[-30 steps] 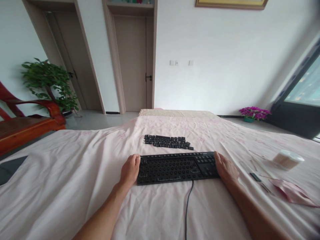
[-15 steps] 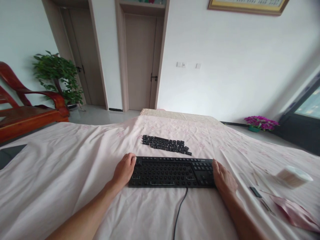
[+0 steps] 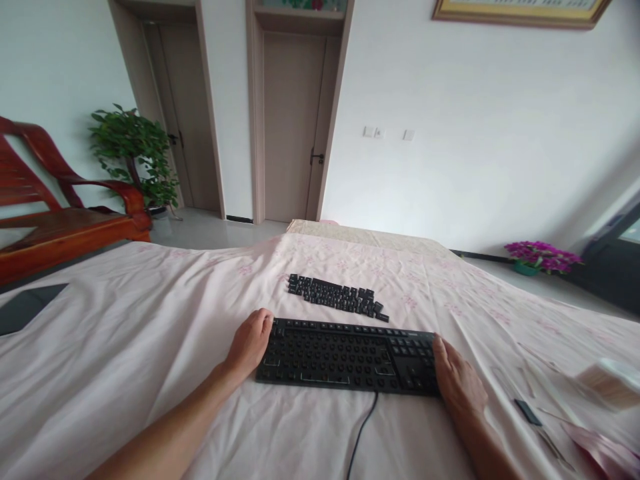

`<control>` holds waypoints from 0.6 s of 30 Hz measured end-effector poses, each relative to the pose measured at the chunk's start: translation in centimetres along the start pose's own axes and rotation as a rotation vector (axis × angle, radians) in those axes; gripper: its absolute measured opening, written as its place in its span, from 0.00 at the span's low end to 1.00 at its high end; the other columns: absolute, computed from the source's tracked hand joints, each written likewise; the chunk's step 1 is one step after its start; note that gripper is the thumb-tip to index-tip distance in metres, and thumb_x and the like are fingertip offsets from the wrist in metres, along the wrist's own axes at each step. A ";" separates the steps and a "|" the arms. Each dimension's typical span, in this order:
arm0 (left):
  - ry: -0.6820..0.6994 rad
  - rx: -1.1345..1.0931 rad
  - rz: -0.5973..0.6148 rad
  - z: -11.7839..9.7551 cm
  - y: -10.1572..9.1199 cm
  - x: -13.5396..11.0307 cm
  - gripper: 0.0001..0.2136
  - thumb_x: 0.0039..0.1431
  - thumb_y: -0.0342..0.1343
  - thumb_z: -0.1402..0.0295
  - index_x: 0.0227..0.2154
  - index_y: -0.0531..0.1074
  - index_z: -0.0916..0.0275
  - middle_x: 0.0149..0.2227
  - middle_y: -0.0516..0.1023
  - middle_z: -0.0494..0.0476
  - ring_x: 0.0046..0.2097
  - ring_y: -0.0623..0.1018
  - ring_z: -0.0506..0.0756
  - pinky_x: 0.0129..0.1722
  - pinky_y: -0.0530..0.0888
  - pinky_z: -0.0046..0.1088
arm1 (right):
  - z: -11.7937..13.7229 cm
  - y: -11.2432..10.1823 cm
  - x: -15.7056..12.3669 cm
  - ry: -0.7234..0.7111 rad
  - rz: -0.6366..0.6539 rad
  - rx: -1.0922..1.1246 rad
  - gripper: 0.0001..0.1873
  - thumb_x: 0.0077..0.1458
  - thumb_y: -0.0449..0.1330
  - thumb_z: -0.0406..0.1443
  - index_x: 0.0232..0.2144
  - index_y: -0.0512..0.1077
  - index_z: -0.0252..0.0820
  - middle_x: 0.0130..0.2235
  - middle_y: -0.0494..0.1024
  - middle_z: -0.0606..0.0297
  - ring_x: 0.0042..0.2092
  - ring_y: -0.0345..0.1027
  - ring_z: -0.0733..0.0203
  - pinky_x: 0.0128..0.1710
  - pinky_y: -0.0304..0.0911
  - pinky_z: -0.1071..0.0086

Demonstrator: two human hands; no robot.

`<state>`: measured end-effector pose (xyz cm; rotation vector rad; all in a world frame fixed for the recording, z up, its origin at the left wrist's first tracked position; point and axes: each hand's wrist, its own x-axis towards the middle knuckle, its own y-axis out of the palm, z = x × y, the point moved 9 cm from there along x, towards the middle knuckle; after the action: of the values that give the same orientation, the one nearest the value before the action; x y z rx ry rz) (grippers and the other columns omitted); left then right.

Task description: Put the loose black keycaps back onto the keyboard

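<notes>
- Black keyboard (image 3: 345,357) on pink cloth (image 3: 165,333), held at its ends by left hand (image 3: 251,340) and right hand (image 3: 463,380).
- Risk: pushed forward, it could scatter loose keycaps (image 3: 333,294) just beyond.
- Tugged cable (image 3: 362,427) could skew it.

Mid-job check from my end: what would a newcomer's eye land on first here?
Most likely the black keyboard in the foreground, its main block bare of keycaps, with the left hand and right hand at its ends. Just beyond it, a slanting cluster of loose keycaps stands out against the pale cloth. The purple flowers on the floor at far right catch the eye too.
</notes>
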<state>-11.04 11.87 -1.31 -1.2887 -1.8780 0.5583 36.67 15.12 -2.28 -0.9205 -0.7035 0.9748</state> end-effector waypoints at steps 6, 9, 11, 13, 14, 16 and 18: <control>0.011 0.000 -0.014 -0.2 -0.1 0.2 0.14 0.65 0.37 0.66 0.31 0.67 0.59 0.33 0.74 0.55 0.37 0.74 0.54 0.39 0.67 0.29 | 0.2 0.0 0.0 -0.013 0.003 -0.009 0.37 0.59 0.31 0.57 0.59 0.61 0.51 0.59 0.66 0.58 0.58 0.59 0.41 0.54 0.56 0.48; 0.006 0.013 -0.014 -0.1 0.0 0.2 0.14 0.64 0.37 0.66 0.29 0.66 0.59 0.31 0.73 0.54 0.35 0.73 0.54 0.37 0.66 0.29 | 0.4 0.0 0.0 -0.027 -0.005 -0.020 0.37 0.59 0.32 0.57 0.59 0.61 0.50 0.59 0.67 0.58 0.58 0.59 0.41 0.54 0.56 0.48; 0.005 0.018 -0.020 -0.1 -0.1 0.2 0.14 0.64 0.37 0.66 0.29 0.66 0.59 0.31 0.73 0.54 0.34 0.73 0.53 0.37 0.65 0.28 | 0.4 0.0 0.0 -0.027 -0.008 -0.023 0.36 0.60 0.31 0.57 0.59 0.61 0.50 0.58 0.67 0.58 0.58 0.60 0.41 0.54 0.56 0.48; 0.000 0.021 -0.027 -0.1 -0.1 0.3 0.14 0.64 0.38 0.66 0.28 0.66 0.59 0.30 0.72 0.53 0.34 0.72 0.53 0.36 0.65 0.28 | 0.4 -0.1 -0.1 -0.022 -0.005 -0.026 0.36 0.60 0.31 0.56 0.60 0.61 0.50 0.58 0.67 0.58 0.57 0.60 0.41 0.53 0.57 0.48; -0.002 0.023 -0.028 -0.1 -0.1 0.3 0.14 0.64 0.38 0.66 0.28 0.65 0.59 0.30 0.72 0.53 0.34 0.72 0.53 0.36 0.65 0.28 | 0.4 -0.1 -0.1 -0.022 -0.004 -0.028 0.36 0.60 0.31 0.56 0.60 0.61 0.51 0.58 0.67 0.58 0.57 0.61 0.41 0.53 0.57 0.48; -0.001 0.025 -0.028 -0.2 -0.1 0.4 0.14 0.64 0.37 0.66 0.28 0.65 0.59 0.29 0.72 0.53 0.33 0.72 0.53 0.36 0.65 0.28 | 0.4 -0.2 -0.1 -0.028 -0.006 -0.031 0.36 0.60 0.32 0.56 0.60 0.61 0.51 0.58 0.67 0.58 0.57 0.61 0.42 0.53 0.57 0.48; 0.005 0.028 -0.028 -0.3 -0.1 0.5 0.14 0.64 0.37 0.66 0.27 0.65 0.59 0.29 0.72 0.53 0.33 0.72 0.53 0.36 0.65 0.28 | 0.4 -0.2 -0.1 -0.038 -0.011 -0.030 0.35 0.60 0.32 0.56 0.59 0.61 0.51 0.58 0.67 0.58 0.57 0.61 0.42 0.53 0.57 0.49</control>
<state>-10.98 12.22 -0.89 -1.2429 -1.8747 0.5645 36.36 15.11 -1.93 -0.9253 -0.7559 0.9769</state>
